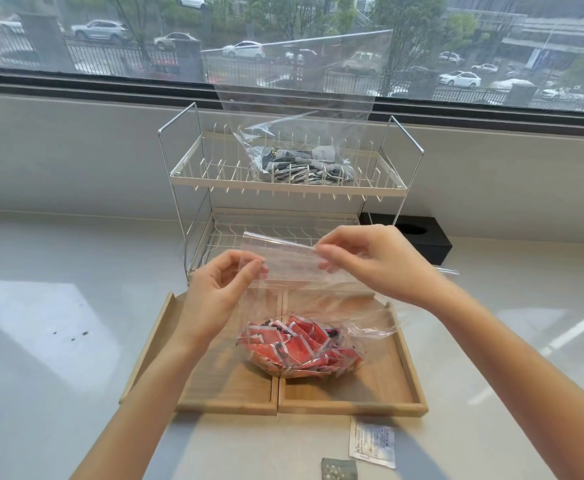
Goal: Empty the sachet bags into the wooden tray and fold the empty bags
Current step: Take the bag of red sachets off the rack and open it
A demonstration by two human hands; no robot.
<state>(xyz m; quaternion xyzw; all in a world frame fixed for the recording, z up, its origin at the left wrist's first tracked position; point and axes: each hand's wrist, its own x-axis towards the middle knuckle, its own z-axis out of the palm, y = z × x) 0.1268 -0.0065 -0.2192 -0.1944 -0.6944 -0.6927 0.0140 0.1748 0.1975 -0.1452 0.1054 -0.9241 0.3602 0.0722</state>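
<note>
Presently, item by item from left to right: your left hand pinches the left end of the mouth of a clear bag between thumb and fingertips, above the far left part of the wooden tray. That tray sits near you on the pale counter, two compartments split by a centre divider, both bare apart from the bag, so no sachets lie loose in it yet. The bag's belly, full of red sachets, rests across the divider, mostly in the right compartment; the mouth is held up and looks only partly opened, though the film is too clear to be sure. Your right hand grips the right end of the mouth, fingers curled over the strip. Beyond, on the top shelf of the wire rack, a second bag of grey sachets waits untouched. To the near right, off the tray, lie a white packet and a small grey packet. Reckoning: nothing emptied, nothing folded; the first bag is at the opening stage, with tipping out, folding, and the whole second bag left.
</note>
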